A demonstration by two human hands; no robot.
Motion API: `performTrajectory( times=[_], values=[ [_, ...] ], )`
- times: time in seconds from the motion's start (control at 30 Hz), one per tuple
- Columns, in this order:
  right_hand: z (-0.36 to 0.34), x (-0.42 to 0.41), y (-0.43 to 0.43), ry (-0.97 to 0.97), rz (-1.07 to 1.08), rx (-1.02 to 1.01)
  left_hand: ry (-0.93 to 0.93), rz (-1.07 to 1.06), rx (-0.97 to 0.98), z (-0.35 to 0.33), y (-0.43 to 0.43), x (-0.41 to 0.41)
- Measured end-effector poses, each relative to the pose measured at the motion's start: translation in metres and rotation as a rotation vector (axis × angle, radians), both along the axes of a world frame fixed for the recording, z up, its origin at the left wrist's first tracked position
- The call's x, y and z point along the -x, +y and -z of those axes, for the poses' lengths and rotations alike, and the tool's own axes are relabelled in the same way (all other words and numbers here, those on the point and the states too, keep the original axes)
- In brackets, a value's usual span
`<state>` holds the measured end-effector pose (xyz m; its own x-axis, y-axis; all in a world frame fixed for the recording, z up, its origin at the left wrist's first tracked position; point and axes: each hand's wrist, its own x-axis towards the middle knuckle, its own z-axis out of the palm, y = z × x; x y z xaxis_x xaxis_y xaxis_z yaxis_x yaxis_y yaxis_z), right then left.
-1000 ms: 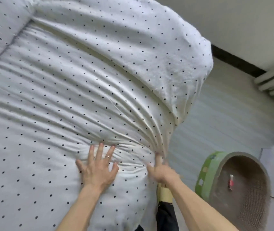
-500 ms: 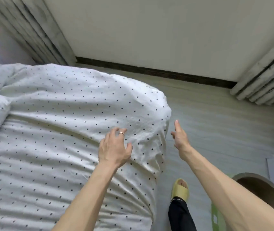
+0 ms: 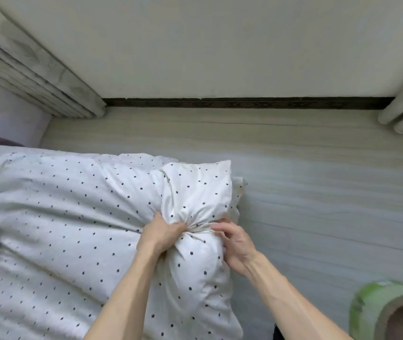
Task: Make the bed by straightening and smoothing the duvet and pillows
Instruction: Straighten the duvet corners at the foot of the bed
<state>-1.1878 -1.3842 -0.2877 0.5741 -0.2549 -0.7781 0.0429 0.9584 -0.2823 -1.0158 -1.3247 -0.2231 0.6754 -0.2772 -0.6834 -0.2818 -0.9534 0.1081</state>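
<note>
While both hands clamp one gathered neck of cloth, read the fingers first. Fingers (image 3: 177, 228) of the left hand (image 3: 162, 238) are curled hard, tips buried in the fabric. Fingers (image 3: 220, 227) of the right hand (image 3: 238, 244) are bent and pinch the same pleats from the opposite side. The hands nearly touch across the pinch at frame centre. A ring (image 3: 157, 213) shows on the left hand, at its upper edge.

Gripped thing: the edge of the dotted duvet (image 3: 60, 217). Above the pinch the corner lobe (image 3: 195, 190) puffs up-frame, loose. Below the pinch a second bulge runs down toward bottom centre. So the bunched edge's long axis runs top to bottom in frame, with the pinch line across it. The bulk of the duvet lies left of the fingers and fills the left half, creased and lumpy. Can't tell whether the white lump at the far left edge is a pillow or a fold.

Relation the next move turns on, my read: slack sits left and up-frame, bare floor (image 3: 318, 204) is to the right. The right hand is on the floor side, the left hand on the bed side, and neither is nearer the corner. A pull toward frame right and down should tension the cover. The filling looks bunched, so it may need a shake.

Outward: dark skirting (image 3: 244, 103) under the wall, curtain (image 3: 23, 57) upper left, green-rimmed cardboard tunnel (image 3: 364, 307) lower right.
</note>
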Motion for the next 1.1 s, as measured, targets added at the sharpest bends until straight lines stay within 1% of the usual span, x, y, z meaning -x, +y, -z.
performTrajectory(
  times=[0.1, 0.17, 0.2, 0.3, 0.37, 0.4, 0.43, 0.47, 0.53, 0.57, 0.6, 0.63, 0.67, 0.7, 0.73, 0.77, 0.83, 0.9, 0.93, 1.0, 1.03, 1.1],
  values=[
    [0.000, -0.018, -0.007, 0.066, -0.221, 0.071, -0.121, 0.013, 0.085, 0.003, 0.020, 0.005],
    [-0.013, -0.030, -0.021, 0.104, -0.373, 0.248, -0.170, -0.001, 0.184, 0.000, 0.026, 0.006],
    [-0.020, -0.034, -0.029, 0.103, -0.425, 0.326, -0.173, 0.021, 0.215, -0.003, 0.026, 0.007],
    [-0.038, -0.041, -0.047, 0.109, -0.501, 0.444, -0.176, 0.130, 0.256, -0.009, 0.011, 0.002],
    [-0.048, -0.044, -0.060, 0.290, -0.573, 0.598, -0.186, 0.183, 0.312, -0.017, -0.010, -0.004],
    [-0.056, -0.042, -0.069, 0.406, -0.558, 0.671, -0.178, 0.193, 0.370, -0.024, -0.022, -0.005],
    [-0.063, -0.036, -0.076, 0.495, -0.500, 0.734, -0.185, 0.201, 0.446, -0.032, -0.033, -0.002],
    [-0.076, -0.030, -0.086, 0.560, -0.392, 0.814, -0.199, 0.225, 0.535, -0.043, -0.049, -0.002],
    [-0.100, -0.013, -0.098, 0.607, -0.166, 1.004, -0.259, 0.279, 0.759, -0.063, -0.078, 0.004],
    [-0.106, -0.005, -0.102, 0.634, -0.101, 1.054, -0.311, 0.318, 0.862, -0.069, -0.091, 0.007],
    [-0.100, 0.002, -0.106, 0.684, -0.064, 1.048, -0.333, 0.400, 0.907, -0.065, -0.102, 0.008],
    [-0.083, 0.004, -0.112, 0.758, -0.043, 0.980, -0.287, 0.500, 0.860, -0.053, -0.111, 0.001],
    [-0.059, 0.008, -0.117, 0.844, -0.035, 0.853, -0.184, 0.583, 0.727, -0.033, -0.114, -0.005],
    [-0.037, 0.011, -0.122, 0.937, -0.066, 0.727, -0.104, 0.656, 0.533, -0.015, -0.112, -0.013],
    [-0.011, 0.014, -0.127, 0.994, -0.131, 0.635, -0.069, 0.698, 0.394, 0.006, -0.109, -0.019],
    [0.008, 0.016, -0.126, 0.978, -0.206, 0.585, -0.096, 0.700, 0.330, 0.018, -0.103, -0.027],
    [0.029, 0.009, -0.124, 0.852, -0.336, 0.626, -0.236, 0.664, 0.345, 0.030, -0.105, -0.042],
    [0.034, -0.002, -0.125, 0.733, -0.325, 0.685, -0.293, 0.710, 0.233, 0.036, -0.116, -0.053],
    [0.037, -0.005, -0.128, 0.682, -0.315, 0.699, -0.271, 0.751, 0.145, 0.038, -0.123, -0.055],
    [0.039, -0.015, -0.139, 0.564, -0.276, 0.606, -0.204, 0.775, 0.015, 0.041, -0.136, -0.058],
    [0.040, -0.016, -0.147, 0.515, -0.268, 0.532, -0.164, 0.765, -0.027, 0.040, -0.145, -0.059],
    [0.035, -0.015, -0.157, 0.470, -0.369, 0.433, -0.078, 0.673, -0.039, 0.035, -0.154, -0.060]
  ],
)
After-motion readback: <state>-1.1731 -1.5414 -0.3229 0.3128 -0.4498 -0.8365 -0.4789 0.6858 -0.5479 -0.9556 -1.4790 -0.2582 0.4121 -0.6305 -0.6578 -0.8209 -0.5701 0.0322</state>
